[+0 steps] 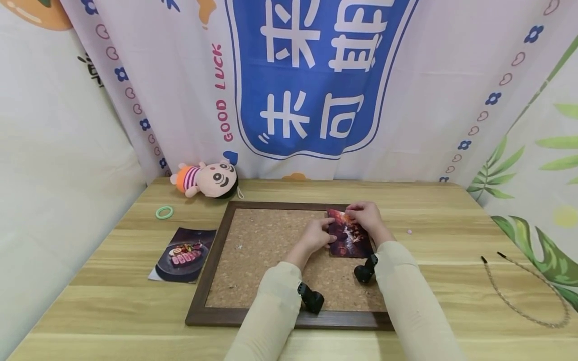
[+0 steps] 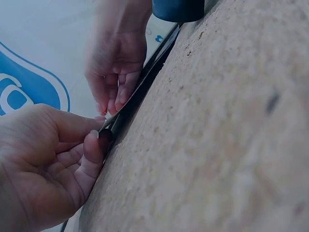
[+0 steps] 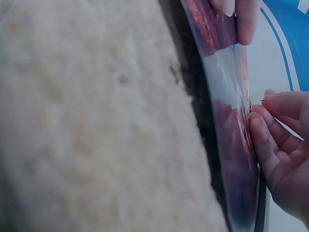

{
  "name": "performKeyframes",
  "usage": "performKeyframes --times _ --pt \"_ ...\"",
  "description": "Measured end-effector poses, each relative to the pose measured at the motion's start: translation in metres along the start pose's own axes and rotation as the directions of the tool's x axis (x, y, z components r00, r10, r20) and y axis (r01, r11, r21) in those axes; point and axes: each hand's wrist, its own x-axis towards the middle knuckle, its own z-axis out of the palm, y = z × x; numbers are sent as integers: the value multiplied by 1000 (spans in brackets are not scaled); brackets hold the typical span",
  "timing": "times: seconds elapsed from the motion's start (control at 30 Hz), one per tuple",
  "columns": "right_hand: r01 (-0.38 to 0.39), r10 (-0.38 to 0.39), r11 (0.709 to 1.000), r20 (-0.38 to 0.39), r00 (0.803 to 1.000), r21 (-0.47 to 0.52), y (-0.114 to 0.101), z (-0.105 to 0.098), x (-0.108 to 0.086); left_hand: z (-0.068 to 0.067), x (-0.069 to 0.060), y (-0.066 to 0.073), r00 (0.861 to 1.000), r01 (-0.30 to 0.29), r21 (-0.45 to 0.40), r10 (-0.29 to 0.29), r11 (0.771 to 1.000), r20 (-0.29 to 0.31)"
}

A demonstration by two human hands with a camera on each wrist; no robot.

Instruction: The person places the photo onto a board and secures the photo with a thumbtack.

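A dark red and purple picture card (image 1: 349,235) lies over the upper right of a framed cork board (image 1: 266,255). My left hand (image 1: 316,234) pinches the card's left edge; in the left wrist view the thumb and fingers of that hand (image 2: 43,164) meet at the card's edge. At the card's top edge, my right hand (image 1: 367,218) has its fingertips close together. The right wrist view shows this hand (image 3: 285,145) pinching a tiny, thin, pin-like thing (image 3: 262,100) beside the card (image 3: 231,125). Most of that small thing is hidden by the fingers.
Left of the board lies a food picture (image 1: 182,254), with a green ring (image 1: 164,212) above it. A plush doll (image 1: 207,180) lies at the back left. A small pink bead-like thing (image 1: 409,231) and a braided cord (image 1: 519,313) are on the right.
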Motion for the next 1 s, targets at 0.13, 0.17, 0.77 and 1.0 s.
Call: performKeyframes --times 0.13,0.17,0.77,1.0 --pt "14 -14 1000 -2 1000 5 2 1 0 -1 -1 2 998 -54 154 60 987 -30" --pt "17 -17 1000 -4 1000 -1 3 1 0 -1 -2 2 996 -69 214 79 974 -39" --pt "-18 15 993 -26 1000 -118 1 0 -3 -3 -9 -4 994 -105 643 95 758 51" --pt "-13 7 984 -35 999 -178 2 2 -2 -3 -10 -5 993 -112 625 60 772 104"
